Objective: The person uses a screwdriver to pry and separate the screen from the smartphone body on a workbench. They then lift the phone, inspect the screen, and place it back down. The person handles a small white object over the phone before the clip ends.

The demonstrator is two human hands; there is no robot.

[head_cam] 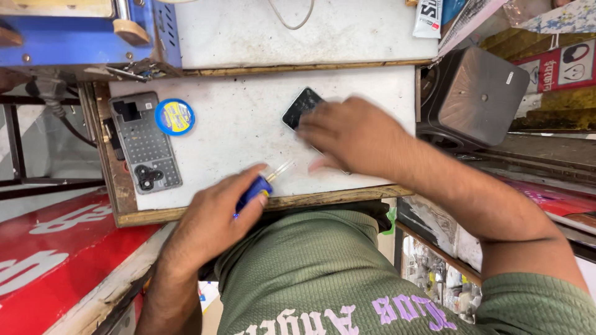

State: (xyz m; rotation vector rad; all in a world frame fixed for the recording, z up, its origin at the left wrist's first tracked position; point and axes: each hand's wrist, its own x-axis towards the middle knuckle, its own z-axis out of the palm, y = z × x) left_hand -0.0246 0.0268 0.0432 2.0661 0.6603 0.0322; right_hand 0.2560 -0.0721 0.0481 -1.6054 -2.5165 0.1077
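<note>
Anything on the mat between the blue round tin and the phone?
Head view: no. Between the blue round tin and the phone under the right hand, only bare, speckled white mat shows.

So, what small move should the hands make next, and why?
Probably bring the left hand with its blue tube across to the phone. The clear nozzle already points that way, and the right hand rests on the phone, pinning it to the white board.

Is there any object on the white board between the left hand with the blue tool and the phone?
Nothing visible: bare white board lies between the left hand, holding the blue tool, and the phone under the right hand.
</note>
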